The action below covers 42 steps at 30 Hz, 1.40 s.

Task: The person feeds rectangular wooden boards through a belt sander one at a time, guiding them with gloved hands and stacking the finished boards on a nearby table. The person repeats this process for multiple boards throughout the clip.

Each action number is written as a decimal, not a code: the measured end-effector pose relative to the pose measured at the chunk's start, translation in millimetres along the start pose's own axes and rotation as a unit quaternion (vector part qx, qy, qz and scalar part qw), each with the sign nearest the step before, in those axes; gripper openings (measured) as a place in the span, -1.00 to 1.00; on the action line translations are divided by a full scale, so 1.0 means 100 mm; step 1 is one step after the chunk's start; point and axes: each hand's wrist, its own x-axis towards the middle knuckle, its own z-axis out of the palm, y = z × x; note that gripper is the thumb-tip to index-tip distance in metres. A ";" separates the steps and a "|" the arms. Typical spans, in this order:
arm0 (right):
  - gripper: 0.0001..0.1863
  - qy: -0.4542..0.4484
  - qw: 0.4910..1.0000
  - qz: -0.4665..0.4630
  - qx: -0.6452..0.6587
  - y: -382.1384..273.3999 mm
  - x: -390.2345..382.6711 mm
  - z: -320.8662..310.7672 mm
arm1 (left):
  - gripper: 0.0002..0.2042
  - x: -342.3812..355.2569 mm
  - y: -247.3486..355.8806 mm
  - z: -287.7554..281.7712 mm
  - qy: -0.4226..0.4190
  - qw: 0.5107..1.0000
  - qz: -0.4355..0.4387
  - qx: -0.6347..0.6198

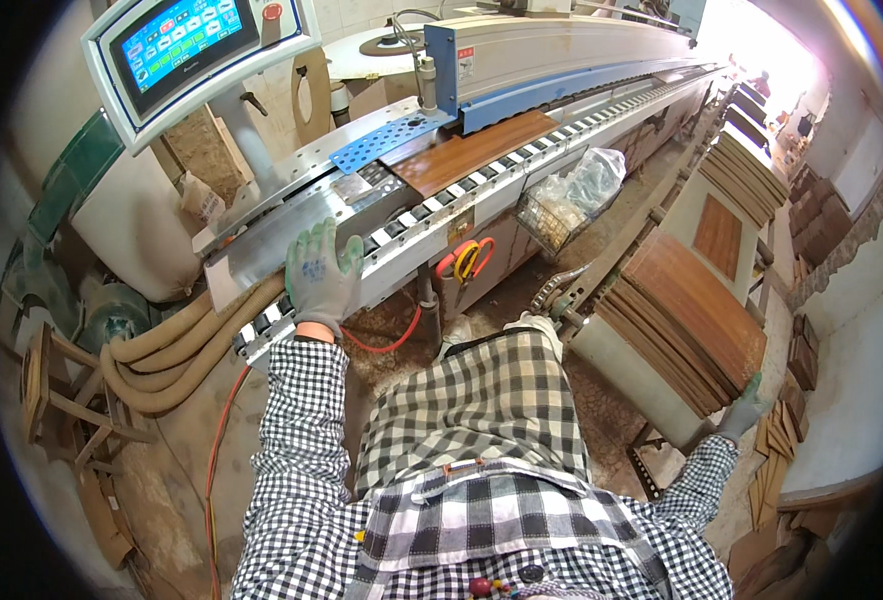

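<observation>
My left hand (323,270), in a grey and green work glove, lies flat with its fingers stretched out on the near end of a long machine's metal bed, beside its roller track (391,232). It holds nothing. My right hand (748,405), gloved alike, reaches out to the near right corner of a stack of brown wood-grain panels (696,315). Its fingers lie stretched along the panel edges, partly hidden. Farther up the machine, another brown panel (481,152) lies flat on the track, partly under the blue perforated guard (386,140).
A control screen (181,45) with a red button stands at upper left. Thick tan hoses (176,350) hang below the bed. Scissors with orange handles (466,260) and a wire basket with a plastic bag (571,200) hang on the machine's side. More panels (746,165) stand farther along the roller stand.
</observation>
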 end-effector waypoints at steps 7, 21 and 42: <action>-0.45 -0.120 0.953 0.170 0.220 0.08 0.02 0.01 | -0.38 -0.01 -0.03 -0.07 -0.036 0.999 -0.013 -0.004; -0.37 -0.145 0.855 0.226 0.444 0.13 -0.50 -0.71 | -0.43 -0.03 -0.06 -0.08 -0.022 0.998 -0.002 -0.050; -0.56 -0.625 0.615 -0.316 0.363 -1.96 -3.04 1.67 | -0.39 -1.15 -0.53 -1.05 -0.053 0.989 0.085 -0.113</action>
